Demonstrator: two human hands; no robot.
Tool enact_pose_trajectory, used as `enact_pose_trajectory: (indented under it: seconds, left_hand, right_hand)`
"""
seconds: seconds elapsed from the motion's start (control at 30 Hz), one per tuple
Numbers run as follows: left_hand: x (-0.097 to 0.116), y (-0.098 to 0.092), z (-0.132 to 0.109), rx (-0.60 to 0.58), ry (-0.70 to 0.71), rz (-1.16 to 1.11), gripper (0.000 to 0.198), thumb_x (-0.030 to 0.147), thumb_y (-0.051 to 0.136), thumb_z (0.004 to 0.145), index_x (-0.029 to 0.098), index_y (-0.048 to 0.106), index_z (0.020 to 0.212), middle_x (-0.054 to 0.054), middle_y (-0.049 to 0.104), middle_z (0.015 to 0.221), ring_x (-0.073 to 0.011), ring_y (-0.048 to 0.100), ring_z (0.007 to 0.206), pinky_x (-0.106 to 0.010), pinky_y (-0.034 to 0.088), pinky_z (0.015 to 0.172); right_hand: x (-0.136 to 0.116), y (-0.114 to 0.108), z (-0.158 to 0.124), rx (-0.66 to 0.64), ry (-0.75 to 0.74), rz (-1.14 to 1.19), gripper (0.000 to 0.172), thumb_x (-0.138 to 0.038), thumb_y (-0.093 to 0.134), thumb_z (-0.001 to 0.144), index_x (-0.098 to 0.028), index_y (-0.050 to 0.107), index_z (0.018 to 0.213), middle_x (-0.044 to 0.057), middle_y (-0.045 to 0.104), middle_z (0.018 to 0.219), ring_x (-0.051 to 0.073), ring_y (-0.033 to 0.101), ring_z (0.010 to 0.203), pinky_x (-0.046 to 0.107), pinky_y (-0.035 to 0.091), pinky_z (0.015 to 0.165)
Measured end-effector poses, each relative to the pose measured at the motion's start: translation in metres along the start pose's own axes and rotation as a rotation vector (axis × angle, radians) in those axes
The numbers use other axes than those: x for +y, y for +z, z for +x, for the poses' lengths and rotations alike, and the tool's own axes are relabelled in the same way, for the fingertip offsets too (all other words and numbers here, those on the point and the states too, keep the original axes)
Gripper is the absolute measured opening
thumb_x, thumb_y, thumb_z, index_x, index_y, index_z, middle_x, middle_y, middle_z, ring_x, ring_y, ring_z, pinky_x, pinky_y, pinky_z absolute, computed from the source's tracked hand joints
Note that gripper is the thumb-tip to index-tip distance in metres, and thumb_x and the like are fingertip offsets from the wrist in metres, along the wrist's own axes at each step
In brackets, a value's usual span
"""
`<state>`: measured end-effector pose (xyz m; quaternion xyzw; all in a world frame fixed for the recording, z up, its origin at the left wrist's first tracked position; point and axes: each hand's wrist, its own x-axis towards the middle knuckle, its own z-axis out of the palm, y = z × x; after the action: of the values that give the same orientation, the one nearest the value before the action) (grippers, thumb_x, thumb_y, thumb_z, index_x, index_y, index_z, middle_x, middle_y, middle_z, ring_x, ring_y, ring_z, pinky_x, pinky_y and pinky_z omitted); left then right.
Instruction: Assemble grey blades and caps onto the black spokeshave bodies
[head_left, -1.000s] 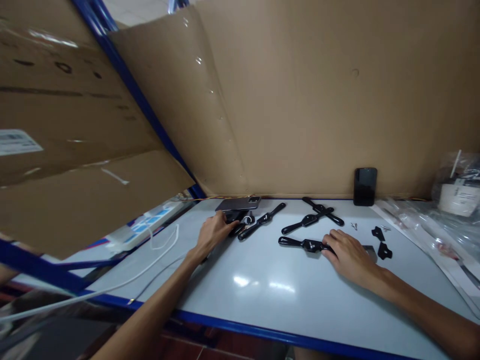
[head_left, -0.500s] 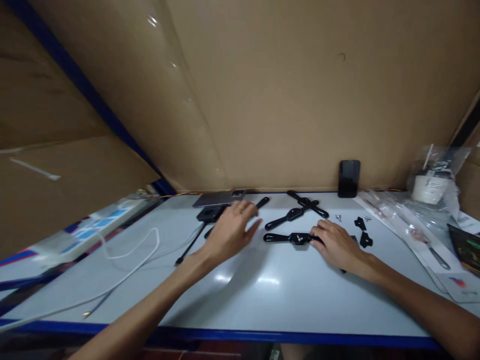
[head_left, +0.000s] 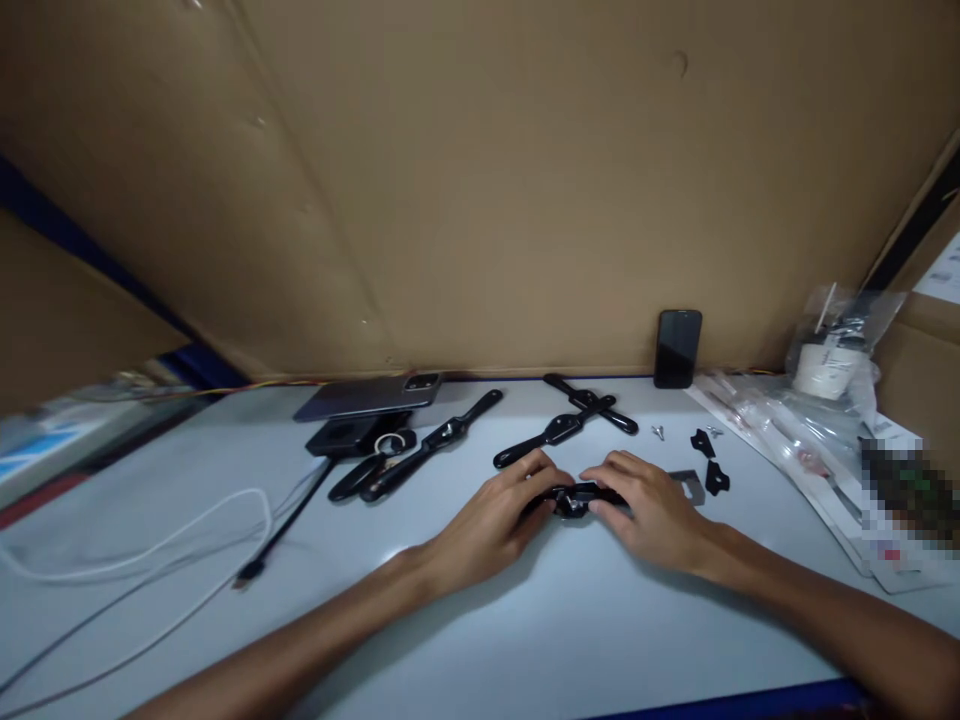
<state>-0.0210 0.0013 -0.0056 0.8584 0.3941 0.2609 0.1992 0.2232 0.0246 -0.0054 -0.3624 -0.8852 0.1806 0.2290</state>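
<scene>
Both hands are closed around a black spokeshave (head_left: pixel 574 502) near the middle of the table. My left hand (head_left: pixel 504 515) grips its left handle, and my right hand (head_left: pixel 651 508) wraps the right one. The shiny middle of the tool shows between my fingertips; most of the handles are hidden. Behind it two more spokeshaves (head_left: pixel 564 430) lie crossed. Another spokeshave (head_left: pixel 448 434) rests to the left, beside a black oval object with a ring (head_left: pixel 356 480). Right of my right hand are a flat grey blade (head_left: pixel 691 486), two black cap pieces (head_left: pixel 718 478) and small silver screws (head_left: pixel 658 432).
A phone (head_left: pixel 678 348) leans against the cardboard wall (head_left: pixel 480 200). Another phone (head_left: pixel 360 397) lies over a black device (head_left: pixel 341 438) at the back left. White cable (head_left: pixel 262 520) loops at left. Plastic packaging (head_left: pixel 787 440) and a bagged white cup (head_left: pixel 829 368) occupy the right.
My left hand has come down and right, and now holds the spokeshave's left handle. My right hand stays on the other handle. The head view has shifted rightward.
</scene>
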Motion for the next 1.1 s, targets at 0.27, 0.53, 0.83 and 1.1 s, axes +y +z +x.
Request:
enact_pose_trajectory:
  seconds: [0.27, 0.53, 0.83, 1.1]
  left_hand:
    - [0.001, -0.003, -0.006, -0.029, -0.029, 0.088, 0.029, 0.021, 0.043, 0.105, 0.022, 0.065, 0.125, -0.007, 0.064, 0.107, -0.0228, 0.064, 0.094, -0.038, 0.056, 0.081]
    - [0.004, -0.005, -0.006, -0.021, 0.038, 0.045, 0.034, 0.017, 0.045, 0.104, 0.024, 0.064, 0.131, -0.007, 0.064, 0.106, -0.0224, 0.063, 0.094, -0.037, 0.055, 0.08]
    - [0.001, -0.003, -0.006, -0.032, 0.05, 0.026, 0.033, 0.016, 0.047, 0.104, 0.025, 0.065, 0.131, -0.007, 0.064, 0.109, -0.0228, 0.063, 0.097, -0.039, 0.055, 0.083]
    - [0.001, -0.003, -0.005, -0.019, 0.04, 0.067, 0.033, 0.015, 0.047, 0.104, 0.025, 0.066, 0.128, -0.008, 0.061, 0.113, -0.022, 0.064, 0.097, -0.037, 0.055, 0.082]
  right_hand:
    - [-0.004, -0.013, 0.0, -0.072, 0.033, 0.16, 0.033, -0.014, 0.071, 0.088, -0.019, 0.072, 0.121, 0.006, 0.069, 0.101, 0.022, 0.063, 0.094, 0.037, 0.051, 0.085]
    - [-0.002, -0.014, 0.002, -0.063, 0.045, 0.185, 0.016, -0.012, 0.067, 0.092, -0.022, 0.074, 0.103, 0.003, 0.069, 0.094, 0.019, 0.062, 0.087, 0.034, 0.05, 0.082]
    - [-0.004, -0.013, 0.001, -0.048, 0.043, 0.143, 0.014, -0.012, 0.064, 0.093, -0.022, 0.073, 0.1, 0.003, 0.071, 0.096, 0.019, 0.064, 0.089, 0.034, 0.05, 0.082]
    - [-0.004, -0.006, -0.001, 0.093, -0.042, 0.144, 0.015, -0.013, 0.071, 0.092, -0.019, 0.073, 0.105, 0.005, 0.069, 0.098, 0.021, 0.063, 0.096, 0.038, 0.051, 0.087]
